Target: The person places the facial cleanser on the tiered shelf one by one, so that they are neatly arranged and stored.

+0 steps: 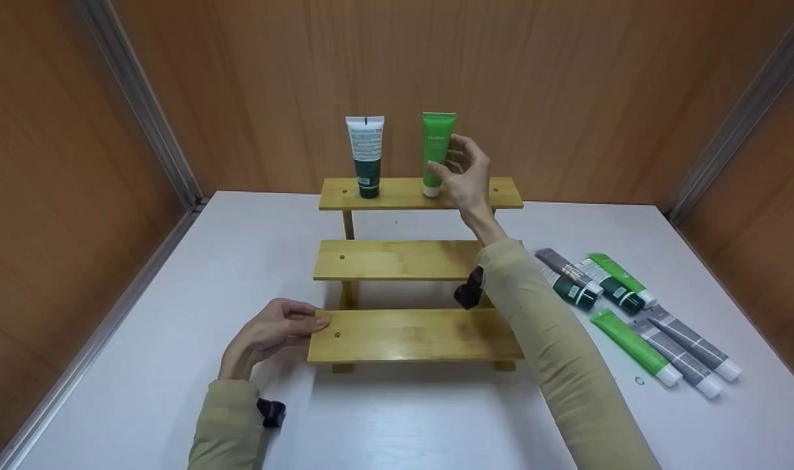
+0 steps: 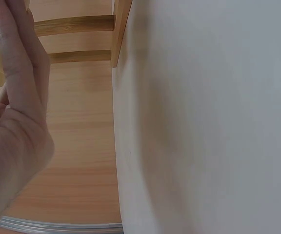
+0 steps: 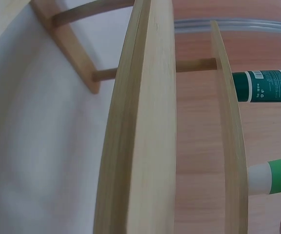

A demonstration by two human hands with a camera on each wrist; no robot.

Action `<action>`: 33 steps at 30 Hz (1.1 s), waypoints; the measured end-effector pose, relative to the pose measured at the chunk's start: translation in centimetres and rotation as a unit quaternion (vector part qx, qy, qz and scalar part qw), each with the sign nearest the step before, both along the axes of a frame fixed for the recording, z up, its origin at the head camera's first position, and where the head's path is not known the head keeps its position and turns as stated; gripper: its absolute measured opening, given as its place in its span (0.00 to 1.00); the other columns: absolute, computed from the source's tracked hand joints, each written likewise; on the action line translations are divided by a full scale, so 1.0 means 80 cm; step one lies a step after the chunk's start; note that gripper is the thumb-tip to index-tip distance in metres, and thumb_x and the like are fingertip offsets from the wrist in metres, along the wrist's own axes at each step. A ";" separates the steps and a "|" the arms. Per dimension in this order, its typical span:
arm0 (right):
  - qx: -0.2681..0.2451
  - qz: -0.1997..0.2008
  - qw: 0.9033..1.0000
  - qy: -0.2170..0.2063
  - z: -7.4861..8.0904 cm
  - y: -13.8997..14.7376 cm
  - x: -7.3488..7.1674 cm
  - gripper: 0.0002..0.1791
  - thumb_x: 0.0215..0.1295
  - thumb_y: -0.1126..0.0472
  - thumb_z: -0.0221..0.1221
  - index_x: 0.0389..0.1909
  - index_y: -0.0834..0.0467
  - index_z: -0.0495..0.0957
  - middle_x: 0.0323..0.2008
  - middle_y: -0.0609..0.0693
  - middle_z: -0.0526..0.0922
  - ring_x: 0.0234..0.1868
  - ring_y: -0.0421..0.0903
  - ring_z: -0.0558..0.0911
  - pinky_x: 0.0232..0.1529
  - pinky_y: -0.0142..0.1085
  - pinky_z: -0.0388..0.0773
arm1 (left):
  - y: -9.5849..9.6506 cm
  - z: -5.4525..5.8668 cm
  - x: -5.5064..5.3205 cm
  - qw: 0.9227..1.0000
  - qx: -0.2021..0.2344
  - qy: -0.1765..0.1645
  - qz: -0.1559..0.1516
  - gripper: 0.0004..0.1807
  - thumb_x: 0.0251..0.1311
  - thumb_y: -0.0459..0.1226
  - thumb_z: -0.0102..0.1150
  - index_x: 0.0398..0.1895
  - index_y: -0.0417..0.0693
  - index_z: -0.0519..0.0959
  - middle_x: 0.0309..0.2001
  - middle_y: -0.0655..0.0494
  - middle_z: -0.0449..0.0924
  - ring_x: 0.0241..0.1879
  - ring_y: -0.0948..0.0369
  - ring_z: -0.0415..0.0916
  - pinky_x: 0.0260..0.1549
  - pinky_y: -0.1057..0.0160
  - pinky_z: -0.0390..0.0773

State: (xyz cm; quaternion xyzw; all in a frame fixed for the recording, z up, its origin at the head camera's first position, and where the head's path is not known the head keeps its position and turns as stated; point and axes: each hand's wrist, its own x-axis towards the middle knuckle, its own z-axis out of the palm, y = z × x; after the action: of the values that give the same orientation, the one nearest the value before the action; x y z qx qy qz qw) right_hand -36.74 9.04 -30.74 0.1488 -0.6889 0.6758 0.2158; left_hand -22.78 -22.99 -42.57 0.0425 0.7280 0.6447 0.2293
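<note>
A three-tier wooden rack (image 1: 397, 261) stands on the white table. My left hand (image 1: 273, 329) pinches the left end of its lowest board (image 1: 413, 336), thumb on top. Up at the top board (image 1: 400, 192), my right hand (image 1: 470, 179) holds a green tube (image 1: 438, 137) between thumb and fingers. The tube is upright, its white cap down on the board, as the right wrist view also shows at the cap (image 3: 259, 179). To its left, a white and dark green tube (image 1: 367, 147) stands cap down on the same board, untouched.
Right of the rack, several tubes lie on the table: green ones (image 1: 631, 343), grey ones (image 1: 687, 339) and white and dark green ones (image 1: 612, 287). A small ring-shaped bit (image 1: 639, 380) lies near them. Wooden walls (image 1: 397, 85) enclose the table at the back and sides.
</note>
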 end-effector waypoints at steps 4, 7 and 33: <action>-0.001 -0.001 1.000 -0.005 -0.001 -0.001 -0.001 0.26 0.62 0.75 0.64 0.61 0.67 0.73 0.57 0.63 0.79 0.58 0.54 0.81 0.65 0.41 0.78 | 0.000 -0.001 0.000 1.000 0.001 0.000 -0.001 0.24 0.62 0.37 0.68 0.55 0.28 0.76 0.38 0.56 0.87 0.40 0.62 0.86 0.43 0.63 0.87; 0.001 0.000 1.000 -0.004 -0.002 -0.001 -0.001 0.25 0.62 0.74 0.64 0.61 0.67 0.73 0.57 0.63 0.79 0.58 0.54 0.81 0.65 0.41 0.77 | 0.001 0.000 -0.001 1.000 0.002 0.000 -0.001 0.24 0.62 0.37 0.68 0.55 0.28 0.76 0.38 0.56 0.88 0.40 0.62 0.86 0.43 0.63 0.87; 0.026 0.003 1.000 -0.014 -0.003 0.006 -0.006 0.27 0.63 0.72 0.65 0.63 0.66 0.72 0.58 0.64 0.79 0.58 0.56 0.80 0.66 0.44 0.77 | 0.001 0.001 0.000 1.000 0.000 -0.003 -0.004 0.23 0.62 0.38 0.69 0.54 0.30 0.78 0.39 0.55 0.89 0.40 0.62 0.87 0.44 0.64 0.87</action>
State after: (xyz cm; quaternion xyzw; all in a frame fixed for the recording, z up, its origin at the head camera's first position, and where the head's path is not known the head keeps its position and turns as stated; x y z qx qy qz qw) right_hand -37.19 9.53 -30.95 0.1471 -0.7089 0.6602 0.1999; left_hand -22.76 -22.94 -42.48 0.0435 0.7269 0.6443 0.2335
